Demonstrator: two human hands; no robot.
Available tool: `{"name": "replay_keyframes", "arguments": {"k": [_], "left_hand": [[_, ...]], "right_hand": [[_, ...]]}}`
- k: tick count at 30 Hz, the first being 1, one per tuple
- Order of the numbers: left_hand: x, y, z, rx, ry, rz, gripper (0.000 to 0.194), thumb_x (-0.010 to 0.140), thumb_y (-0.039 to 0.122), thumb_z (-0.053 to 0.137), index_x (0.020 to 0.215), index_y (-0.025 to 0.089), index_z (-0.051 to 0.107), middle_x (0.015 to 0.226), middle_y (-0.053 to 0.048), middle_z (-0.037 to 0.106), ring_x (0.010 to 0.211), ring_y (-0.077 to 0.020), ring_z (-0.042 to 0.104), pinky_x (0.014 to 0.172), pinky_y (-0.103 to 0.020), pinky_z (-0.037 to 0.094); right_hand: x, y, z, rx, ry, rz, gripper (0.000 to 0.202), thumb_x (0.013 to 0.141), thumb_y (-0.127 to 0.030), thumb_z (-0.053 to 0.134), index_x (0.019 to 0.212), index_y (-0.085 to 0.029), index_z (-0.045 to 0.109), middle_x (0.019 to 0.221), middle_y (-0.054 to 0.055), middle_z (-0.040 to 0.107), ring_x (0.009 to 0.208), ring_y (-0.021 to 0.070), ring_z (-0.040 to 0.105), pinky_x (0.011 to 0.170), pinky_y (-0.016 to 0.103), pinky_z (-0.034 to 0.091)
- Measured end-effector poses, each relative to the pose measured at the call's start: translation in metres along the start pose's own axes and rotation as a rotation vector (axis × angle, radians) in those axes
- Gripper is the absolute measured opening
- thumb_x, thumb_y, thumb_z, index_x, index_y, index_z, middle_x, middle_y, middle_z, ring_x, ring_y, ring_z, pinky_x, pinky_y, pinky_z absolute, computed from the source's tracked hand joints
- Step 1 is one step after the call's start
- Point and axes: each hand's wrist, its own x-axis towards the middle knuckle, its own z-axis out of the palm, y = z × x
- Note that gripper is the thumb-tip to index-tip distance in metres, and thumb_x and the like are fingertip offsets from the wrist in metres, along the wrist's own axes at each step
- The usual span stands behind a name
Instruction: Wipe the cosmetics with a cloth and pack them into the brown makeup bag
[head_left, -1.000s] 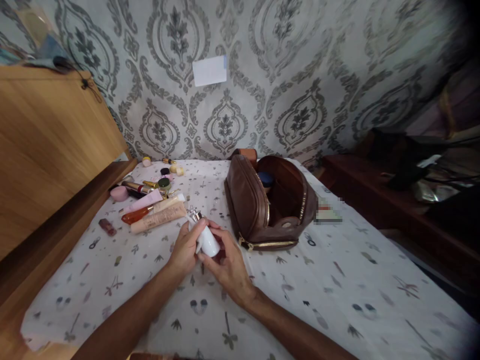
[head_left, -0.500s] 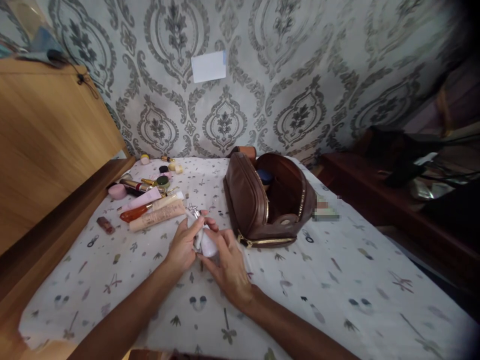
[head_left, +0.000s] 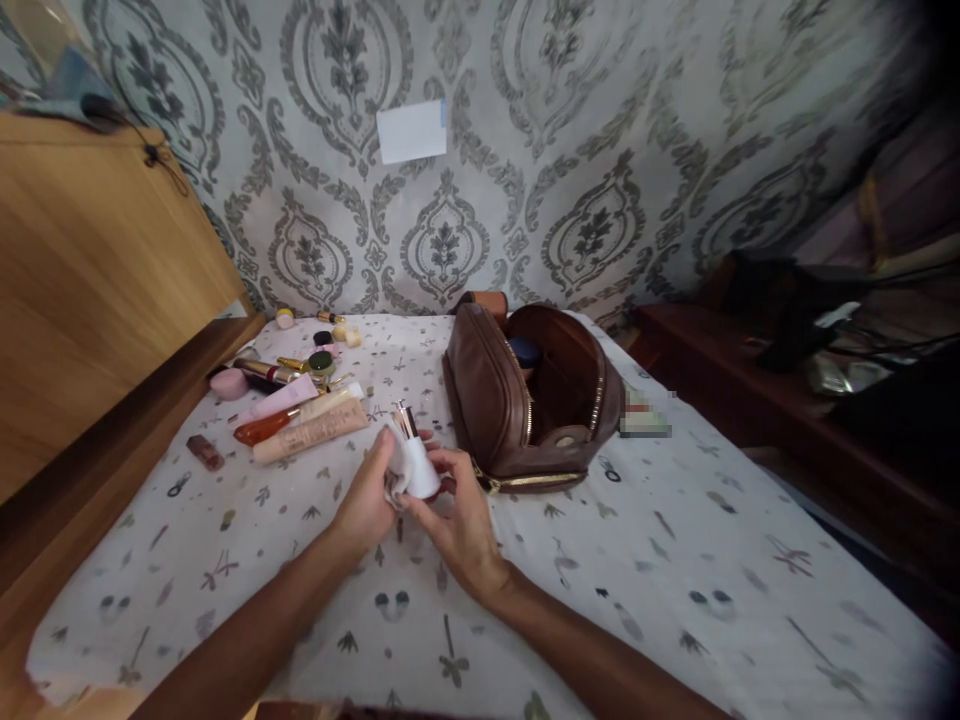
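Your two hands meet over the printed sheet point(head_left: 577, 610), in front of you and close to the near left corner of the brown bag point(head_left: 484, 395). Between them is the white bottle point(head_left: 422, 475), raised at an angle, its shiny top point(head_left: 407, 420) pointing away from you and a little to the left, its base toward your right palm.

Your right hand point(head_left: 466, 530) has the bottle in its grip: the thumb lies under the near side by the base, and the index finger bends around the right side. Your left hand point(head_left: 367, 495) is closed on a crumpled white cloth point(head_left: 397, 488), thumb upright, pressing it to the bottle's left side. The fingers behind the bottle are mostly hidden, so how far they wrap around cannot be told. Your left forearm point(head_left: 255, 610) slants up from the lower left, your right point(head_left: 592, 640) from the lower right; both wrists turn inward.

Just beyond your left hand lies the beige tube point(head_left: 311, 432), with the amber bottle point(head_left: 262, 427) beside it and the pink jar point(head_left: 228, 384) farther back. The bag stands unzipped, a dark blue item point(head_left: 525, 352) inside.
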Motion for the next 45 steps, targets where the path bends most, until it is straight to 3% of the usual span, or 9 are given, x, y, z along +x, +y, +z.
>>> {"name": "replay_keyframes", "arguments": {"k": [4,10,14,18,22,28,31,38,45], "left_hand": [[-0.003,-0.004,-0.001,0.141,0.021,0.086,0.052,0.062,0.051,0.086,0.099,0.018,0.069,0.092,-0.004,0.073,0.086,-0.0183,0.068,0.072,-0.023,0.053],[0.008,0.013,-0.014,0.229,0.050,0.134,0.050,0.061,0.056,0.084,0.085,0.015,0.068,0.075,-0.002,0.069,0.066,-0.0130,0.064,0.061,-0.020,0.050],[0.011,0.029,-0.028,0.373,-0.116,-0.031,0.054,0.062,0.061,0.082,0.084,0.015,0.064,0.065,-0.001,0.065,0.054,-0.0131,0.060,0.050,-0.022,0.049],[0.011,0.031,-0.044,0.530,-0.338,-0.280,0.054,0.063,0.063,0.080,0.080,0.015,0.061,0.063,-0.004,0.067,0.050,-0.0152,0.062,0.047,-0.024,0.049],[0.014,0.026,-0.051,0.574,-0.521,-0.370,0.052,0.070,0.063,0.075,0.081,0.013,0.063,0.066,-0.007,0.068,0.050,-0.0155,0.063,0.046,-0.023,0.049],[0.020,0.037,-0.055,0.480,-0.347,-0.191,0.053,0.078,0.060,0.069,0.115,0.023,0.064,0.091,-0.007,0.071,0.066,-0.0197,0.068,0.055,-0.029,0.056],[0.019,0.043,-0.055,0.546,-0.379,-0.110,0.048,0.080,0.054,0.069,0.116,0.023,0.066,0.104,-0.007,0.069,0.079,-0.0198,0.067,0.060,-0.027,0.056],[0.028,0.031,-0.054,0.738,-0.143,0.043,0.040,0.081,0.054,0.066,0.090,0.016,0.069,0.067,-0.001,0.064,0.055,-0.0129,0.058,0.047,-0.020,0.043],[0.030,0.027,-0.042,0.415,0.101,0.191,0.061,0.074,0.069,0.065,0.101,0.015,0.067,0.071,-0.003,0.065,0.043,-0.0088,0.048,0.032,-0.017,0.029]], "right_hand": [[0.000,0.002,-0.003,-0.141,-0.041,-0.188,0.033,0.086,-0.036,0.070,0.112,-0.025,0.053,0.103,0.007,0.060,0.096,0.0243,0.062,0.081,0.038,0.054],[0.005,-0.013,-0.012,-0.115,-0.112,-0.209,0.020,0.094,-0.027,0.057,0.113,-0.022,0.054,0.111,0.010,0.058,0.109,0.0242,0.057,0.094,0.040,0.048],[0.011,-0.013,-0.020,0.004,-0.041,-0.044,0.022,0.097,-0.030,0.051,0.118,-0.022,0.055,0.107,0.007,0.058,0.097,0.0199,0.059,0.081,0.034,0.051],[0.016,-0.008,-0.022,0.238,-0.128,0.137,0.042,0.094,-0.038,0.056,0.134,-0.026,0.049,0.112,0.007,0.059,0.094,0.0180,0.060,0.075,0.029,0.052],[0.019,-0.007,-0.021,0.314,-0.240,0.112,0.023,0.091,-0.038,0.061,0.108,-0.024,0.067,0.092,0.003,0.059,0.083,0.0161,0.060,0.069,0.026,0.051],[0.017,-0.009,-0.020,0.275,-0.068,0.121,0.014,0.091,-0.035,0.062,0.099,-0.024,0.066,0.086,0.001,0.058,0.066,0.0120,0.056,0.057,0.024,0.048],[0.015,-0.010,-0.019,0.246,0.016,0.093,0.013,0.091,-0.033,0.063,0.099,-0.024,0.065,0.089,0.001,0.057,0.067,0.0117,0.057,0.058,0.024,0.050],[0.014,-0.013,-0.017,0.307,-0.073,0.227,0.018,0.086,-0.035,0.067,0.098,-0.023,0.061,0.086,0.001,0.061,0.070,0.0137,0.060,0.065,0.027,0.054],[0.012,-0.009,-0.010,0.418,-0.041,0.312,0.025,0.075,-0.033,0.076,0.087,-0.023,0.055,0.078,-0.001,0.061,0.074,0.0157,0.061,0.071,0.030,0.054]]}}
